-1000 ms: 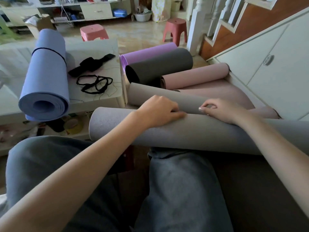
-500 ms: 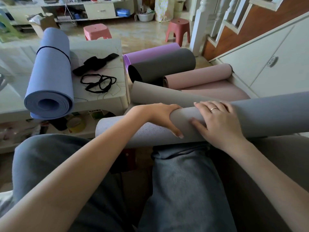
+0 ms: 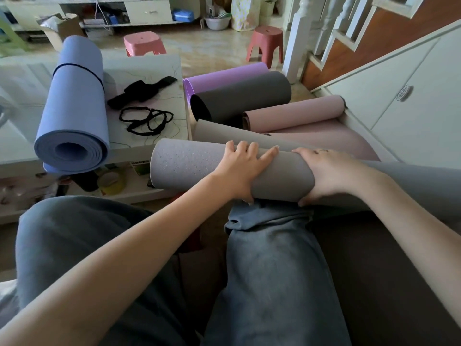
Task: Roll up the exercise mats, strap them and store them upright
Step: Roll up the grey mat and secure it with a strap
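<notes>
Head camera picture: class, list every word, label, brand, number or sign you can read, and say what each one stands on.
No text in this picture can be read.
Label under the table: print on it, too blurred to read.
Round emblem on the cabinet door: a raised pattern, no letters can be made out.
Grey mat under both hands: an embossed pattern only, no words.
Blue rolled mat: a plain surface with a thin dark band, no print.

Setting: home living area. Evidence: white staircase balusters (image 3: 326, 23) with built-in under-stair cabinet doors (image 3: 399, 96) at right; tiled floor (image 3: 212, 51); two plastic stools, pink (image 3: 143, 43) and red (image 3: 265, 42), far centre; low TV-style unit with drawer (image 3: 148, 12) along far wall; cluttered low table (image 3: 149, 71) at left.
</notes>
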`<action>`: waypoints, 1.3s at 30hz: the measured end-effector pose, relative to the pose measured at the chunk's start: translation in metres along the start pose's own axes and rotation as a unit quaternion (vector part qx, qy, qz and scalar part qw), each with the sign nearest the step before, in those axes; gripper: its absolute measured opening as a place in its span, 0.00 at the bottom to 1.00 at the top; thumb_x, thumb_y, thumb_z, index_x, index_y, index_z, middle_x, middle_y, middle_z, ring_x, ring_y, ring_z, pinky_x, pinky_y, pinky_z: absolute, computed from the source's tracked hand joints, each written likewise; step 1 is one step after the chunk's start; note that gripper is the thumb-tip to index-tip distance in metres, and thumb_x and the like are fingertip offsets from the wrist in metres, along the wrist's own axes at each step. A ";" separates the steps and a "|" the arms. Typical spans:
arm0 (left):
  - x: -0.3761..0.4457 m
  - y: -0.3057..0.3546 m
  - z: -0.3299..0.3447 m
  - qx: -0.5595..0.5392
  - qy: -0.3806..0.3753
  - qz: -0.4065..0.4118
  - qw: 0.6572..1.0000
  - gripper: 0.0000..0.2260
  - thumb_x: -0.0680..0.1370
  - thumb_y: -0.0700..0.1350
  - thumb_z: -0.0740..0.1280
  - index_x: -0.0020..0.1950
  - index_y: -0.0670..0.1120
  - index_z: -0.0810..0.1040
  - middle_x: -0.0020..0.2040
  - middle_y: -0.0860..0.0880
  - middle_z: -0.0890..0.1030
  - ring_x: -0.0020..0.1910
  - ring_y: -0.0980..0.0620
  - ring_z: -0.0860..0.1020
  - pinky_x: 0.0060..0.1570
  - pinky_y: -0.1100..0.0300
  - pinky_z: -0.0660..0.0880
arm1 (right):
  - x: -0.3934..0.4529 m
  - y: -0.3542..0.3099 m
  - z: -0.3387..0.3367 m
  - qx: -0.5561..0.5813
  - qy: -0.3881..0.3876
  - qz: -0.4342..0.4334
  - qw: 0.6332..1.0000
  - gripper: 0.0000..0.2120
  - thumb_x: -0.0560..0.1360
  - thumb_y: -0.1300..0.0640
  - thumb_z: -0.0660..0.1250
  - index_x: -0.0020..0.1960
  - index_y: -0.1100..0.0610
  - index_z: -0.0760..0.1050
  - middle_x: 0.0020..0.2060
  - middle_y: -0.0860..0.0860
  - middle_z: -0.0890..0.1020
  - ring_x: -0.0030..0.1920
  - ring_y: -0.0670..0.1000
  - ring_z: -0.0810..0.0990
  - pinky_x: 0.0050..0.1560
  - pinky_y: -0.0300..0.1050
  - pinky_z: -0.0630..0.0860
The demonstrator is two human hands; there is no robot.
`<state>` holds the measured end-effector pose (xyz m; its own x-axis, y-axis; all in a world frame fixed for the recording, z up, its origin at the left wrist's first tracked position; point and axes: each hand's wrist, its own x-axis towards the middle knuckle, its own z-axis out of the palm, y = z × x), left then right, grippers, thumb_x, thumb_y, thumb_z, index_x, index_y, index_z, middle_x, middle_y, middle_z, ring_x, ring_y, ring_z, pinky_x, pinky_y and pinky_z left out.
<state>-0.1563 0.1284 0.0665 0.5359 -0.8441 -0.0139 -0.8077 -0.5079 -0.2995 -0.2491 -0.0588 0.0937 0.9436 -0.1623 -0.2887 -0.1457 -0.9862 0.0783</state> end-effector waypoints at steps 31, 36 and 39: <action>-0.006 -0.023 -0.017 -0.271 -0.103 -0.022 0.957 0.20 0.83 0.59 0.45 0.72 0.61 0.66 0.69 0.52 0.73 0.67 0.47 0.70 0.63 0.48 0.67 | 0.020 0.049 -0.015 0.311 -0.070 0.065 0.945 0.19 0.71 0.43 0.71 0.59 0.46 0.74 0.54 0.48 0.79 0.52 0.49 0.77 0.44 0.42 0.72; 0.006 -0.027 -0.010 -0.289 -0.121 -0.055 0.948 0.21 0.83 0.57 0.46 0.69 0.59 0.72 0.66 0.51 0.76 0.62 0.46 0.74 0.59 0.51 0.70 | 0.023 0.026 0.021 0.239 0.185 0.062 0.951 0.09 0.76 0.60 0.64 0.43 0.48 0.80 0.44 0.52 0.83 0.45 0.55 0.79 0.46 0.49 0.77; 0.013 -0.027 -0.015 -0.287 -0.117 -0.049 0.949 0.20 0.84 0.56 0.46 0.68 0.58 0.73 0.66 0.49 0.76 0.62 0.45 0.74 0.58 0.52 0.69 | 0.002 0.019 0.015 0.167 0.346 0.031 0.923 0.08 0.76 0.57 0.62 0.52 0.53 0.79 0.42 0.54 0.83 0.43 0.59 0.80 0.41 0.50 0.76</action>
<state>-0.1311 0.1281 0.0884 0.6007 -0.7609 -0.2455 -0.7159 -0.6486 0.2585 -0.2541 -0.0781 0.0797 0.8775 -0.2732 0.3942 -0.1800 -0.9494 -0.2572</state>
